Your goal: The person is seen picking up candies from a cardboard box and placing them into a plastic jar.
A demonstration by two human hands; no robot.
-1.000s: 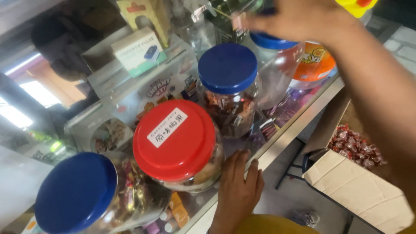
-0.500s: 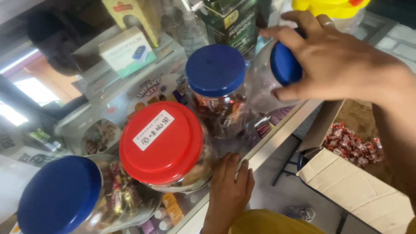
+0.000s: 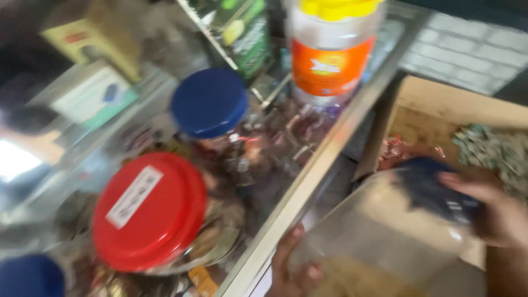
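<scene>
I hold a clear plastic jar (image 3: 385, 231) with a dark blue lid, tilted, low at the right and off the counter. My right hand (image 3: 489, 212) grips its lid end. My left hand (image 3: 291, 269) supports its base from below, just past the counter's metal edge (image 3: 324, 159). On the glass counter stand a red-lidded jar (image 3: 148, 212) of sweets and a blue-lidded jar (image 3: 212, 104) behind it. The picture is blurred by motion.
A yellow-lidded jar (image 3: 330, 49) with an orange label stands at the counter's far end. A cardboard box (image 3: 467, 126) with wrapped sweets sits below at the right. Another blue lid (image 3: 27, 275) shows at bottom left. Small boxes (image 3: 93, 96) lie on the glass at the back left.
My right hand has carried the blue-lidded clear jar from the counter down to the right, over the cardboard box. My left hand has moved off the counter edge and under the jar.
</scene>
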